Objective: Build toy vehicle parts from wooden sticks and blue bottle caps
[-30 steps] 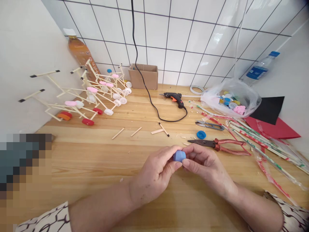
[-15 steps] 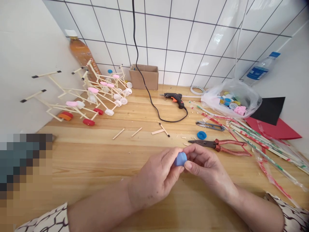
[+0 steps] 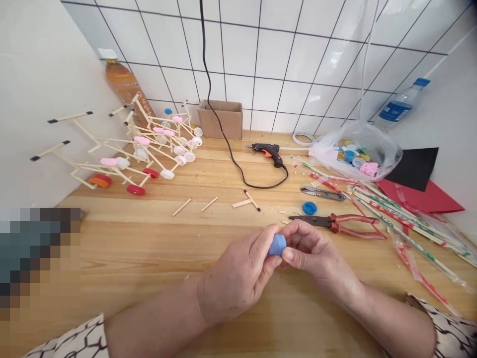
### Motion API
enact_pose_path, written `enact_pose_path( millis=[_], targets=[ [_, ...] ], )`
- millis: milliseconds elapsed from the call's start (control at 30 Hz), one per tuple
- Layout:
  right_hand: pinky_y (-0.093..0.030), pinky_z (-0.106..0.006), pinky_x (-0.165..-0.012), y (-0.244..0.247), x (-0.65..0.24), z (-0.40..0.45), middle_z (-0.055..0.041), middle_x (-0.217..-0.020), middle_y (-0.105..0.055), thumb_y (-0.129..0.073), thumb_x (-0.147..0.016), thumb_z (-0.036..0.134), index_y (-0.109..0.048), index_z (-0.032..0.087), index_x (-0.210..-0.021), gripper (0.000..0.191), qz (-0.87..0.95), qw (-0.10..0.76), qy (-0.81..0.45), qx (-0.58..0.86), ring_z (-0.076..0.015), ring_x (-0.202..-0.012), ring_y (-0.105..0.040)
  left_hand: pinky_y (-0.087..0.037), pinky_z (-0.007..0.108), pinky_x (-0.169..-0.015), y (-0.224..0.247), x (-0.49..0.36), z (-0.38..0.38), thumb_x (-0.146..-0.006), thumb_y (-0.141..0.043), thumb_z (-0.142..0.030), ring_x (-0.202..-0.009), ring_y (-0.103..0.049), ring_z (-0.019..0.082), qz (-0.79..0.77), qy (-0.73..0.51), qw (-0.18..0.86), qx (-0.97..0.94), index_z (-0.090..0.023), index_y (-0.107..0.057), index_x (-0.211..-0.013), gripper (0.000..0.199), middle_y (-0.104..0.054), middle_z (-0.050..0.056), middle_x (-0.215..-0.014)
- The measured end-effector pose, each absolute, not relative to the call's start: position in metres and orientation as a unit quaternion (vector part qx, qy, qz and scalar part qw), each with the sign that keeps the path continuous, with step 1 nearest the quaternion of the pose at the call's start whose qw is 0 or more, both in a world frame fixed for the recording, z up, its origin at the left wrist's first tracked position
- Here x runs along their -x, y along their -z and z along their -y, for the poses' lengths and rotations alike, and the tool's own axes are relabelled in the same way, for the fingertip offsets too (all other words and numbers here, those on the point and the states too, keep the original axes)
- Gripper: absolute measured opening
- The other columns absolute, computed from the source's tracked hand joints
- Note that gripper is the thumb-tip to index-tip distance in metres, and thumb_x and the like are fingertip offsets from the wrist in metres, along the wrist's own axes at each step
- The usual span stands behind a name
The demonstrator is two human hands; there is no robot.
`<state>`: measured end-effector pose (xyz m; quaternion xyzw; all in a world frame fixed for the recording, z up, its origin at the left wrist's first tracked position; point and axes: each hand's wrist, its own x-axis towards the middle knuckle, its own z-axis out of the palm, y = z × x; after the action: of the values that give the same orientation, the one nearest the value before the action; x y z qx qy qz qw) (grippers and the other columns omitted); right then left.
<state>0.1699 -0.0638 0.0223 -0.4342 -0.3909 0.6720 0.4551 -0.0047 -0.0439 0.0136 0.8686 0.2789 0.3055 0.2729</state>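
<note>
A small light-blue cap-like piece (image 3: 277, 245) is held above the wooden table between both hands. My left hand (image 3: 242, 266) pinches it from the left, the thumb below and fingers above. My right hand (image 3: 316, 253) touches its right side with the thumb tip, and its fingers curl behind. Just beyond the hands are a blue bottle cap (image 3: 309, 208) and red-handled pliers (image 3: 333, 223). Thin cut sticks (image 3: 209, 204) and a T-shaped stick piece with black ends (image 3: 247, 201) lie to the left of these.
Stick frames with cap wheels (image 3: 141, 159) stand at the back left by a tea bottle (image 3: 128, 87). A glue gun (image 3: 266, 150), snips (image 3: 323, 193), a bag of caps (image 3: 356, 151) and wrapped sticks (image 3: 410, 223) lie behind and right. A cardboard box (image 3: 220, 119) stands against the tiles.
The light-blue piece has turned slightly between the fingers, showing more of its side and rim. The whole view has shifted a little; the hands keep their hold.
</note>
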Motion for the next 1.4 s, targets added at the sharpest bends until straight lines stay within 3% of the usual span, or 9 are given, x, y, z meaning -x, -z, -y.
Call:
enact_pose_path(
  millis=[100,367,567,733,1067,1400],
  targets=[
    [-0.048,-0.021,-0.059,-0.024,-0.17,0.063,0.0016,-0.071,-0.067,-0.079,-0.064,0.03,-0.059,0.019,-0.079,0.027,0.393,0.453,-0.677,0.427,-0.0093,-0.063,-0.06,-0.051,0.032,-0.082,-0.017,0.005,0.042,-0.092,-0.04,-0.023,-0.099,-0.059,0.02,-0.27,-0.316,0.302,-0.858,-0.014,-0.034,-0.127,0.037,-0.061,0.014,-0.111],
    [-0.045,-0.022,-0.062,-0.031,-0.171,0.064,0.0014,-0.074,-0.064,-0.066,-0.079,0.037,-0.057,0.02,-0.085,0.021,0.493,0.42,-0.629,0.429,-0.0095,-0.065,-0.057,-0.047,0.023,-0.064,-0.03,0.006,0.038,-0.089,-0.045,-0.027,-0.069,-0.055,0.012,-0.309,-0.285,0.455,-0.785,-0.017,-0.054,-0.103,0.019,-0.061,0.001,-0.082],
    [-0.047,-0.027,-0.072,-0.03,-0.179,0.065,-0.0036,-0.087,-0.064,-0.058,-0.085,0.033,-0.057,0.02,-0.097,0.018,0.609,0.415,-0.476,0.48,-0.0141,-0.077,-0.058,-0.046,0.022,-0.056,-0.027,0.004,0.029,-0.088,-0.047,-0.038,-0.055,-0.05,0.008,-0.32,-0.272,0.683,-0.598,-0.014,-0.056,-0.093,0.026,-0.051,-0.002,-0.067],
    [-0.046,-0.03,-0.076,-0.027,-0.185,0.067,-0.0036,-0.097,-0.057,-0.063,-0.082,0.026,-0.055,0.024,-0.112,0.031,0.694,0.437,-0.341,0.46,-0.0147,-0.081,-0.051,-0.042,0.02,-0.049,-0.022,0.003,0.023,-0.084,-0.054,-0.039,-0.047,-0.049,0.006,-0.267,-0.271,0.784,-0.49,-0.012,-0.059,-0.087,0.027,-0.055,0.001,-0.071],
    [-0.046,-0.03,-0.082,-0.028,-0.179,0.068,-0.0061,-0.097,-0.057,-0.061,-0.084,0.019,-0.055,0.02,-0.117,0.034,0.789,0.409,-0.226,0.4,-0.0177,-0.095,-0.053,-0.04,0.018,-0.046,-0.025,0.001,0.028,-0.083,-0.057,-0.038,-0.048,-0.048,0.005,-0.239,-0.23,0.818,-0.47,-0.011,-0.062,-0.091,0.028,-0.058,0.003,-0.074],
    [-0.049,-0.024,-0.076,-0.032,-0.18,0.069,-0.0059,-0.098,-0.057,-0.058,-0.084,0.011,-0.053,0.018,-0.115,0.033,0.811,0.402,-0.199,0.375,-0.0136,-0.085,-0.056,-0.039,0.019,-0.05,-0.022,0.001,0.03,-0.085,-0.054,-0.038,-0.049,-0.046,0.005,-0.229,-0.243,0.804,-0.492,-0.013,-0.064,-0.098,0.03,-0.053,0.0,-0.073]
  ],
)
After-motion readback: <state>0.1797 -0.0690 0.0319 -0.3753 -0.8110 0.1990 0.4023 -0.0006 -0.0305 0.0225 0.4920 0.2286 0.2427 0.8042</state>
